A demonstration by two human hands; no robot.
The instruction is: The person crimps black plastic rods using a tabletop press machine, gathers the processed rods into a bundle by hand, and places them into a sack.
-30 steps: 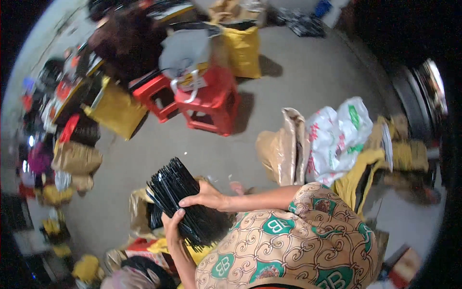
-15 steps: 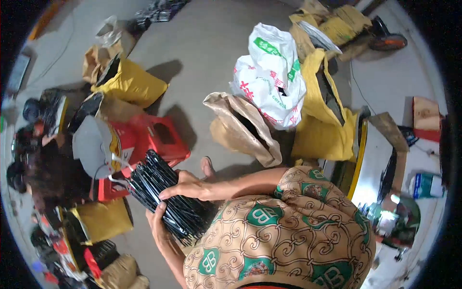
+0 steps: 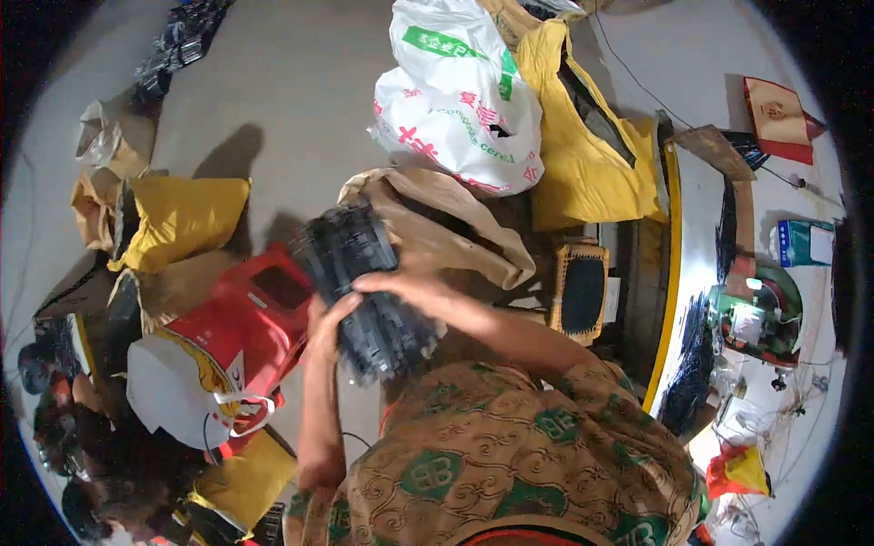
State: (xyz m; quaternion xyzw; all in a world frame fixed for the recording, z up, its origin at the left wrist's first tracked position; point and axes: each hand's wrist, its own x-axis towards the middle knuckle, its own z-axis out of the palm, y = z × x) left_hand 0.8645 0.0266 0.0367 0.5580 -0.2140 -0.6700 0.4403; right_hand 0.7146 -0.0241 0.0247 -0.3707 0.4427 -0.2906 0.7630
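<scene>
Between my hands is a thick bundle of thin black sticks (image 3: 350, 241), somewhat smeared by motion. My left hand (image 3: 330, 320) grips its left side, with the thumb on top. Lying across the upper face, my right hand (image 3: 401, 287) holds the bundle from the right. Just beyond it stands a brown paper sack (image 3: 428, 227) with its mouth gaping. The bundle's far end is beside that sack's left rim; whether they touch I cannot tell. Close on the left is a red plastic stool (image 3: 278, 284).
A white-handled red and white bag (image 3: 205, 373) stands by the stool. Yellow sacks are at left (image 3: 187, 218) and right (image 3: 592, 182). A white plastic bag (image 3: 455, 100) stands behind the brown sack. A yellow-edged workbench (image 3: 675, 273) with a machine (image 3: 760, 314) runs along the right.
My view has swung round. The bundle has gone from beside the white-handled bag to near the brown paper sack, with both hands still around it.
</scene>
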